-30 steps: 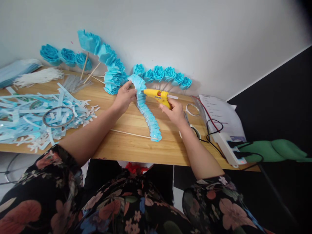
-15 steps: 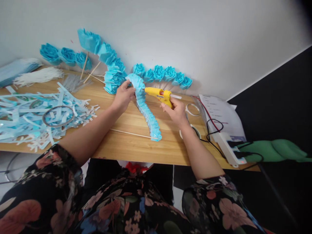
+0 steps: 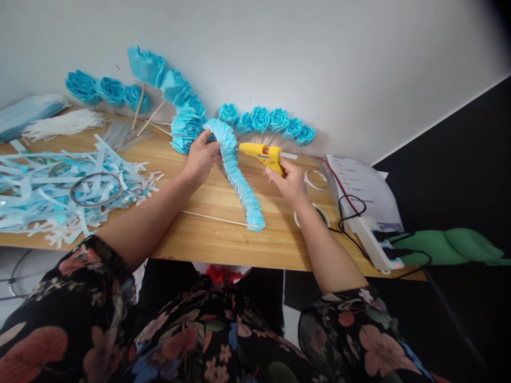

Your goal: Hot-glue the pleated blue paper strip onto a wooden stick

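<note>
Head view. The left hand (image 3: pixel 202 155) pinches the upper end of a pleated blue strip (image 3: pixel 238 175), fingers closed on its top folds just in front of the paper roses (image 3: pixel 265 120) that line the wall. From that grip the strip runs as a curved band down and toward the person, its long axis slanting from upper left to lower right, and its free end rests on the table (image 3: pixel 223 239) where it touches the tip of a thin wooden stick (image 3: pixel 215 218). The right hand (image 3: pixel 288 182) is clenched round the handle of a yellow glue gun (image 3: pixel 264 153), index finger at the trigger. The gun lies nearly level, its nozzle pointing left at the strip's upper folds, just beside them; actual contact cannot be told. The strip thus lies to the left of the nozzle, between the two hands, with the left hand the nearer, already on it. A heap of blue paper scraps (image 3: pixel 59 186) covers the table's left part, well apart; a power strip (image 3: pixel 373 242) and cables lie at the right.
</note>
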Demonstrator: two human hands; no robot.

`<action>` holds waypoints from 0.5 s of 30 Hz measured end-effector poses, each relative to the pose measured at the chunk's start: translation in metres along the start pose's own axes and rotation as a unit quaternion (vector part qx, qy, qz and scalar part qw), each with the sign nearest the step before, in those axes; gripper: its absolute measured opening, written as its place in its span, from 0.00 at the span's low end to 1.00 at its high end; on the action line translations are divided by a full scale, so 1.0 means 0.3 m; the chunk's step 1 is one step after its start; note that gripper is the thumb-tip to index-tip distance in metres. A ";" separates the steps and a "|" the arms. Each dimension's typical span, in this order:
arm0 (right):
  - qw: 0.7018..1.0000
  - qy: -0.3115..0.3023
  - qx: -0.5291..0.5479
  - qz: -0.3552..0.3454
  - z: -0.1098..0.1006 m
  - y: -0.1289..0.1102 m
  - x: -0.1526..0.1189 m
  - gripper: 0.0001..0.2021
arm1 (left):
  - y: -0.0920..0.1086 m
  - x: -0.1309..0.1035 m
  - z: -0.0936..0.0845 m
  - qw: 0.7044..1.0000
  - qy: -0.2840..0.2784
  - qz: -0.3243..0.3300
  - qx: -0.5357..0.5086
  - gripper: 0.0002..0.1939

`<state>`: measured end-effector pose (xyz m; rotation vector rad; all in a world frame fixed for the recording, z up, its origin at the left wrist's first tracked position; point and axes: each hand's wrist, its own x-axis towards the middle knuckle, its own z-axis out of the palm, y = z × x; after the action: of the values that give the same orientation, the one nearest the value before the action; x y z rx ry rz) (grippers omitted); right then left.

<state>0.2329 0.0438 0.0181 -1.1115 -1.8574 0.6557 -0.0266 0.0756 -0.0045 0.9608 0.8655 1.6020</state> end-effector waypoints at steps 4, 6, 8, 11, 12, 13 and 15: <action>1.000 -0.010 0.000 0.001 0.002 -0.008 -0.001 0.14 | -0.003 0.000 -0.003 1.000 -0.013 -0.004 -0.004 0.23; 1.000 -0.013 0.002 -0.002 0.005 -0.012 -0.002 0.14 | -0.005 -0.001 -0.004 1.000 -0.023 -0.009 -0.004 0.24; 1.000 -0.015 0.002 -0.005 0.011 -0.013 -0.003 0.15 | -0.007 -0.002 -0.003 0.999 -0.030 -0.014 -0.004 0.25; 1.000 -0.014 -0.004 -0.006 0.019 -0.010 -0.004 0.16 | -0.008 -0.005 0.000 0.999 -0.040 -0.020 -0.006 0.26; 1.000 -0.013 -0.002 -0.006 0.021 -0.009 -0.004 0.16 | -0.008 -0.006 0.001 0.999 -0.042 -0.021 -0.007 0.26; 1.000 -0.013 0.001 -0.006 0.022 -0.009 -0.004 0.16 | -0.008 -0.007 0.002 0.999 -0.045 -0.022 -0.008 0.26; 1.000 -0.016 0.012 -0.005 0.021 -0.012 -0.004 0.16 | -0.007 -0.009 0.002 0.999 -0.048 -0.021 -0.009 0.26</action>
<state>0.2261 0.0409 0.0171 -1.0807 -1.8759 0.6913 -0.0247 0.0736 -0.0066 0.9919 0.7982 1.5134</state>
